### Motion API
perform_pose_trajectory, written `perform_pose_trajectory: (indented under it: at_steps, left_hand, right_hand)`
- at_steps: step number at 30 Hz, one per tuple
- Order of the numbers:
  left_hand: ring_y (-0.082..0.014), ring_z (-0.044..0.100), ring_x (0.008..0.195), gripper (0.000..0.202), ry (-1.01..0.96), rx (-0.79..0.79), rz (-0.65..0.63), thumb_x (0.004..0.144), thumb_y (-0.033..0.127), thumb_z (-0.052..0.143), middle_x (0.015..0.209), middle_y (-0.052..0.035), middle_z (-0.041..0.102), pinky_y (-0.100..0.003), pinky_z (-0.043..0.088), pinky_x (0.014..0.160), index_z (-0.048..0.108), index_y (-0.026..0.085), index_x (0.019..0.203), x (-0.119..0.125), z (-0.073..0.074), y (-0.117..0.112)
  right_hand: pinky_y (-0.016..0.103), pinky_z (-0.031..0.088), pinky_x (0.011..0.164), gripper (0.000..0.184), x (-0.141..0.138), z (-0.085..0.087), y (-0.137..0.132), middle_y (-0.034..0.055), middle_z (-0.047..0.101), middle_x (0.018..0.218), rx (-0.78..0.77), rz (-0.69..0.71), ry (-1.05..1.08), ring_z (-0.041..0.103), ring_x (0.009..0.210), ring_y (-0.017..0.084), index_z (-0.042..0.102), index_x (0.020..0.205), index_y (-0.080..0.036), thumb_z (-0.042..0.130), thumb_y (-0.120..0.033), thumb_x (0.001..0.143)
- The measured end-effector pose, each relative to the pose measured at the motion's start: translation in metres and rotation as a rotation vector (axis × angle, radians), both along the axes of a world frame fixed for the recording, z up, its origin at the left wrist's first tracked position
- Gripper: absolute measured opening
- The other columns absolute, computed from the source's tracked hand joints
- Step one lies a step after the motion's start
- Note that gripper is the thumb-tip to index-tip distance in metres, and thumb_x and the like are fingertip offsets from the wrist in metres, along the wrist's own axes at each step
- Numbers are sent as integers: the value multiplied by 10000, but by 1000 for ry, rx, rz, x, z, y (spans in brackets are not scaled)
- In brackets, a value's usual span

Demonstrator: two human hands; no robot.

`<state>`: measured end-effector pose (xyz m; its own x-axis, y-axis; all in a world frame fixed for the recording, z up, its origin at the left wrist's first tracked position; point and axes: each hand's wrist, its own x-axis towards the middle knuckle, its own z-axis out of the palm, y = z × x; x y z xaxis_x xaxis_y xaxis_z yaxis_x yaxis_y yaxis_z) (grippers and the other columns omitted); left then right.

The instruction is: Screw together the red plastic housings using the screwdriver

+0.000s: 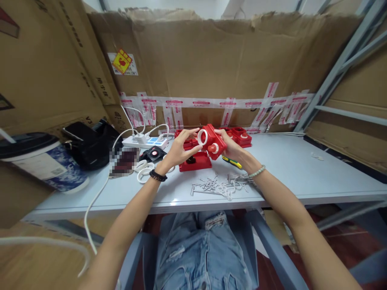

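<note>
Above the table, my right hand [232, 148] grips a red plastic housing [215, 139] from its right side. A red knob [213, 148] with a white collar sticks out of the housing toward me. My left hand [180, 148] has its thumb and fingers closed about a white ring [202, 137] at the housing's left face; whether the ring is fixed to it I cannot tell. Below lies another red part [196, 162] with something dark on it. More red housings [243, 139] stand behind, partly hidden by my hands. A yellow-green screwdriver handle [232, 162] lies under my right wrist.
Loose screws [211, 184] and a hex key [205, 192] lie near the front edge. At left are a power strip [148, 141] with cables, a black device [152, 154], a black bag [90, 149] and a large cup [45, 161]. Cardboard [196, 60] walls the back.
</note>
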<state>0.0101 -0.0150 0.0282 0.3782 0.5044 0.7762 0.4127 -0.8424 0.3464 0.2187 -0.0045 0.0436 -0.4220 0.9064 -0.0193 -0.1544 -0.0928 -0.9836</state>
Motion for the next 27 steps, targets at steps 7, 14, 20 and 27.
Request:
perform_pose_trajectory:
  at_steps: [7, 14, 20, 27]
  left_hand:
    - [-271, 512, 1191, 634, 322, -288, 99, 792, 526, 611, 1290, -128, 541, -441, 410, 1000, 456, 203, 1314, -21, -5, 6]
    - [-284, 558, 1165, 726, 457, -498, -8, 657, 479, 740, 1312, -144, 554, -412, 459, 943, 487, 203, 1279, -28, -12, 11]
    - [-240, 608, 1035, 480, 301, -358, 158, 806, 480, 583, 1150, -103, 638, -400, 472, 897, 538, 191, 1186, -44, -4, 16]
    - [-254, 605, 997, 404, 316, -375, 342, 814, 489, 500, 1110, -111, 653, -381, 472, 877, 601, 172, 1042, -95, -6, 18]
  right_hand:
    - [349, 525, 653, 326, 33, 15, 13, 48, 658, 668, -5, 17, 87, 618, 668, 202, 577, 772, -197, 486, -510, 773]
    - [301, 524, 541, 338, 66, 27, 8, 49, 686, 785, 120, -39, -406, 644, 629, 181, 605, 943, -194, 703, -367, 670]
    - [267, 458, 461, 358, 104, 18, 25, 44, 659, 749, 55, -136, -832, 598, 553, 149, 575, 832, -188, 716, -454, 638]
    - [260, 440, 549, 386, 117, 5, 36, 39, 632, 764, 299, -92, -1151, 578, 665, 162, 589, 720, -191, 760, -500, 564]
